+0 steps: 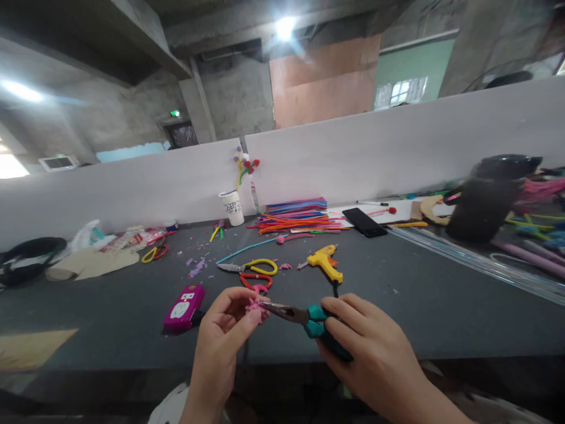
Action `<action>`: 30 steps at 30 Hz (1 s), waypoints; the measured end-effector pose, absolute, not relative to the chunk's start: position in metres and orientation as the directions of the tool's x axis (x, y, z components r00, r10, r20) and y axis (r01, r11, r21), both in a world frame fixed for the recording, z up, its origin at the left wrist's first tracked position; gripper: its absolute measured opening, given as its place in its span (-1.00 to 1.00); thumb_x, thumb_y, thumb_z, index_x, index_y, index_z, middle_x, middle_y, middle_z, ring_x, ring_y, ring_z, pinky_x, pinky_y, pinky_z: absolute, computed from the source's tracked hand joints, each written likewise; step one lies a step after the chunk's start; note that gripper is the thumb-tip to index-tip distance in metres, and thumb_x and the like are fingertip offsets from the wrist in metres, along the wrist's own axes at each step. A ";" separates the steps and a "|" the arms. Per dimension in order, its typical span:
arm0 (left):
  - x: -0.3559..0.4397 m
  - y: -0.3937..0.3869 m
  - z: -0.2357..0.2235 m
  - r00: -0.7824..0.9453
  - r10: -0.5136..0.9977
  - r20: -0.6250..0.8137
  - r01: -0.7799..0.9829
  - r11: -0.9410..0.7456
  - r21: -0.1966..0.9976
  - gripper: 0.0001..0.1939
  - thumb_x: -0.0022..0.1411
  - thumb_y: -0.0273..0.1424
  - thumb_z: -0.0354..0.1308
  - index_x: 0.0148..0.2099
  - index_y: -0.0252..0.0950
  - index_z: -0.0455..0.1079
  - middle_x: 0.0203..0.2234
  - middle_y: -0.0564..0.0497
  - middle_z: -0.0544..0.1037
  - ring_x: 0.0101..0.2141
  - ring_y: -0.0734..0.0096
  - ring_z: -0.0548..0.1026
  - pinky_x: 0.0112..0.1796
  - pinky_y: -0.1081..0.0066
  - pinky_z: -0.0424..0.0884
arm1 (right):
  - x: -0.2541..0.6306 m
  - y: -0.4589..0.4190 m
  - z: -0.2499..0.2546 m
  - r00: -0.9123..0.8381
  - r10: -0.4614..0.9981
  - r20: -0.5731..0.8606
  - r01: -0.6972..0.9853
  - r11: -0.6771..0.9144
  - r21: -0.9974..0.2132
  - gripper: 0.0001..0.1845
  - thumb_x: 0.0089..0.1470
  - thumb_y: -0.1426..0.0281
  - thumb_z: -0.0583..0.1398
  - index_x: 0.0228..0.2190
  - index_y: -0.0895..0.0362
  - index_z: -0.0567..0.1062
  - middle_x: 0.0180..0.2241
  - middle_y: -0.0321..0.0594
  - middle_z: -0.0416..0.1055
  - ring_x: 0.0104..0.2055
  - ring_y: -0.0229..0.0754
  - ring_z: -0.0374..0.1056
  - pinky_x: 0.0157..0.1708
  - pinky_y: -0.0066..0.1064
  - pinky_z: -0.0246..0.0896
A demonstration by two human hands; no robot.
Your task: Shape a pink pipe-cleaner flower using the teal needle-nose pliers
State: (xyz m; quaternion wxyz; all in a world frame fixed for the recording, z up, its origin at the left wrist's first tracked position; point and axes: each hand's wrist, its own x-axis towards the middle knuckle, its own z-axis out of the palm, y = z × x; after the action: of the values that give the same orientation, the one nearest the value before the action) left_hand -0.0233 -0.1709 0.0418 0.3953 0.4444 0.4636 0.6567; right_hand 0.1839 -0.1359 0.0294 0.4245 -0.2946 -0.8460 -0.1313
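Observation:
My left hand pinches a small pink fuzzy flower-like piece between thumb and fingers, just above the dark table's near edge. My right hand is wrapped round the teal handles of a pair of long-nose pliers. The plier tips reach left and touch the pink piece. A yellow glue gun lies just beyond my right hand. Yellow-handled scissors and a red-handled tool lie beyond my left hand.
A magenta case rests left of my left hand. A stack of coloured pipe cleaners, a black phone and a white cup stand near the white partition. Black containers are at right, bags and scraps at left.

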 end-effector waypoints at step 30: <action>-0.022 -0.169 0.044 -0.307 0.937 0.165 -0.158 -0.221 0.962 -0.85 0.03 -0.38 0.35 -0.30 -0.25 0.51 -0.49 0.08 0.60 -0.45 0.49 0.51 -0.38 0.56 0.41 | 0.181 -0.134 0.022 -0.519 0.286 0.806 0.684 0.704 0.191 -0.80 0.06 0.57 0.08 -0.51 0.12 0.40 -0.29 -0.19 0.49 -0.38 -0.16 0.25 -0.40 -0.30 0.09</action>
State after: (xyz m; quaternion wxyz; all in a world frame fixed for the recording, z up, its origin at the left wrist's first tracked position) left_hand -0.0218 -0.1694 0.0441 0.4147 0.4179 0.4662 0.6604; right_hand 0.1807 -0.1337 0.0217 0.3951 -0.2905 -0.8342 -0.2520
